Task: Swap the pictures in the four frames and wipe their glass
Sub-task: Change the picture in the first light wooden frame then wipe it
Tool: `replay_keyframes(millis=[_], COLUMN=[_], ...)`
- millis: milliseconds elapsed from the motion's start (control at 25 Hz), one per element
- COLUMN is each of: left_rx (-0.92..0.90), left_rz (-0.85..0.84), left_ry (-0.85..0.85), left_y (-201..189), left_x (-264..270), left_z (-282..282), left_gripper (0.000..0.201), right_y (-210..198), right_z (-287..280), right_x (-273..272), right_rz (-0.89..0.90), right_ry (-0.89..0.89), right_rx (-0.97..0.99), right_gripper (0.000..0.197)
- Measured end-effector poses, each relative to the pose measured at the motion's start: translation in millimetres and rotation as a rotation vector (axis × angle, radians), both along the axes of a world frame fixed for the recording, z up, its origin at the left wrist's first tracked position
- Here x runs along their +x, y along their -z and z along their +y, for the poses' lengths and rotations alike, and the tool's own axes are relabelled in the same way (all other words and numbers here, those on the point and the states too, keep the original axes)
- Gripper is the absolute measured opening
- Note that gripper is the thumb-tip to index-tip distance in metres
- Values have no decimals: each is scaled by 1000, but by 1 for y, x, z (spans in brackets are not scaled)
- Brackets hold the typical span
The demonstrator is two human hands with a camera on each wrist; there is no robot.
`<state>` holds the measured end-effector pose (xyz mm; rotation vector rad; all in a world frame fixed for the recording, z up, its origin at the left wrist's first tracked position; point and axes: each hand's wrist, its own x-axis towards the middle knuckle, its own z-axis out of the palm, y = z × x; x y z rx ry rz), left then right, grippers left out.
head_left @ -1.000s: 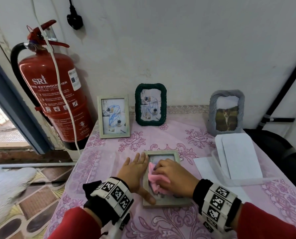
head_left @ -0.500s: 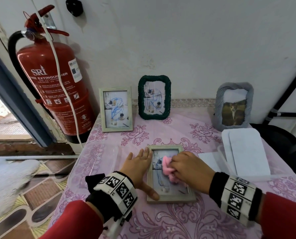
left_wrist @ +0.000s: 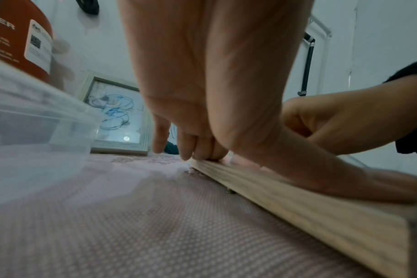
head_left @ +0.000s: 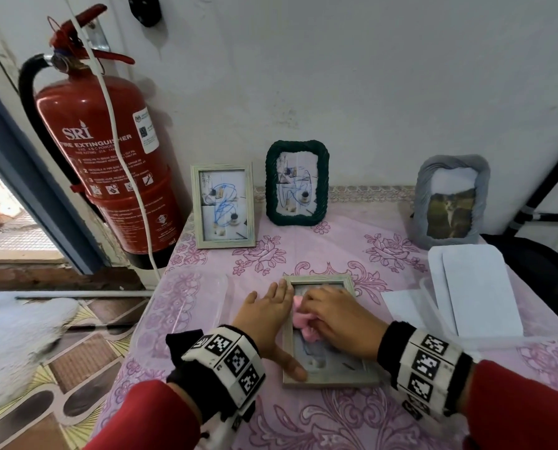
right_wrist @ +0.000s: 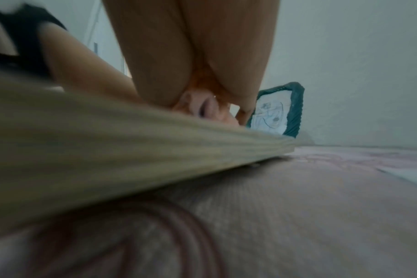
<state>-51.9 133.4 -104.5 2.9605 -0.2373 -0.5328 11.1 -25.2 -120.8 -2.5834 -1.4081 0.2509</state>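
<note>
A pale wooden frame (head_left: pixel 320 280) lies flat on the pink tablecloth in front of me. My left hand (head_left: pixel 264 315) rests flat along its left edge, thumb across the lower left corner (left_wrist: pixel 360 180). My right hand (head_left: pixel 339 319) holds a pink cloth (head_left: pixel 303 324) bunched under its fingers and presses it on the glass. Three frames stand by the wall: a second pale wooden frame (head_left: pixel 223 206), a dark green frame (head_left: pixel 297 183) and a grey frame (head_left: pixel 450 203) with a cat picture. The green frame (right_wrist: pixel 281 111) also shows in the right wrist view.
A red fire extinguisher (head_left: pixel 108 157) with a white cord stands at the table's left back corner. A clear plastic tub (head_left: pixel 186 306) sits left of my left hand. A second clear tub (head_left: pixel 479 287) with white sheets lies at the right. An open doorway is on the left.
My right hand has rubbed the pink cloth over the glass, out to the middle and back toward the left side. The left hand stays on the frame's edge. My head has dipped.
</note>
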Motion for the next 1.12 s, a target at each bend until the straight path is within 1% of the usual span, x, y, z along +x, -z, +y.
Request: replay_keyframes(millis=[120,200,360,400,480,560,640,760,880,1000,1080,1120], left_rx=[29,35,24,15,-3,-9,-3,6,23,77,118,122], left_rz=[3,14,18,15,13,16,15,17,31,29,21,26], left_ry=[-3,2,16,19,18,18,17,21,24,16,18,22], left_y=[0,0,-2,-2,-2,-2,-2,-3,-3,-4,-4,-4], left_x=[2,1,-1,-1,0,-1,0,2,1,2,4,4], left_z=[-3,-2,-1,0,0,-1,-2,-3,-3,-6,-8,-9], left_gripper=[137,137,137,137,136,136,136,135,134,137,138,138], right_y=[-2,-4,-14,-16,-22,-23,-15,-9,-5,-1,0,-1], right_z=[-19,-35,-49,-47,-37,-27,-17,-2,-3,-19,-35,-43], right_x=[-18,-28,-26,-22,-12,3,22,26,7,-20,-35,-39], right_rz=[38,21,-199,-245,-333,-301,-239,-129,-65,-79,-47,-77], right_ry=[-99,-120,-157,-138,-93,-62,-4,62,2,-103,-119,-128], right_rx=[27,2,-129,-159,-158,-179,-182,-115,-35,-22,-4,-4], right_gripper=[27,29,33,30,24,20,21,25,28,27,27,26])
